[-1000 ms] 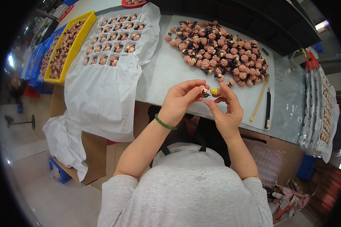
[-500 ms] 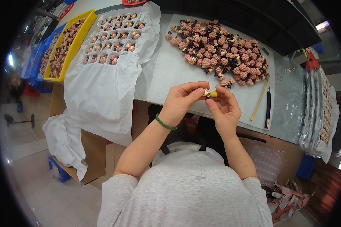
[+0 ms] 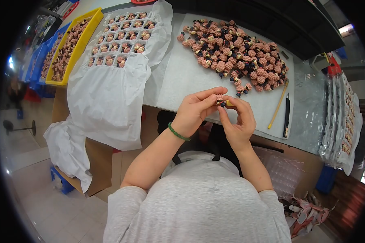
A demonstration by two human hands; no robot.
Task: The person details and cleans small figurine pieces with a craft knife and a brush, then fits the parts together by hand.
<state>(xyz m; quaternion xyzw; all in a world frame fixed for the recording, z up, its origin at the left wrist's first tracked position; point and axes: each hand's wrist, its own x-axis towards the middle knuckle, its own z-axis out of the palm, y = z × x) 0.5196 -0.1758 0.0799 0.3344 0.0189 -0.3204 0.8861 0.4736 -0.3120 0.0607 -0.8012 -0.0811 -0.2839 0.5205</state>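
A small figurine [image 3: 220, 98] with a pink knobbly head and dark lower part is held up between my hands, over the near edge of the white work sheet. The thumb and fingers of my left hand [image 3: 194, 110] pinch its head side. My right hand [image 3: 240, 121] has thumb and index finger at its dark lower end. A small yellow piece [image 3: 229, 103] shows at the right index fingertip; whether it is a finger cover or a separate part I cannot tell. Beyond the hands lies a large heap of similar figurines [image 3: 239, 54], with a few strays at its near edge.
To the left, a white tray [image 3: 123, 47] holds figurines in rows, with white tissue [image 3: 105, 97] beneath. Further left stand a yellow bin [image 3: 95, 20] and blue bins. At right lie a yellow stick [image 3: 278, 106] and a black pen-like tool [image 3: 287, 117]; stacked plastic-wrapped trays [image 3: 340, 121] stand beyond.
The figurine has turned between my fingers, so its pink head now faces up. My right fingers have shifted slightly left, and less of the yellow piece shows.
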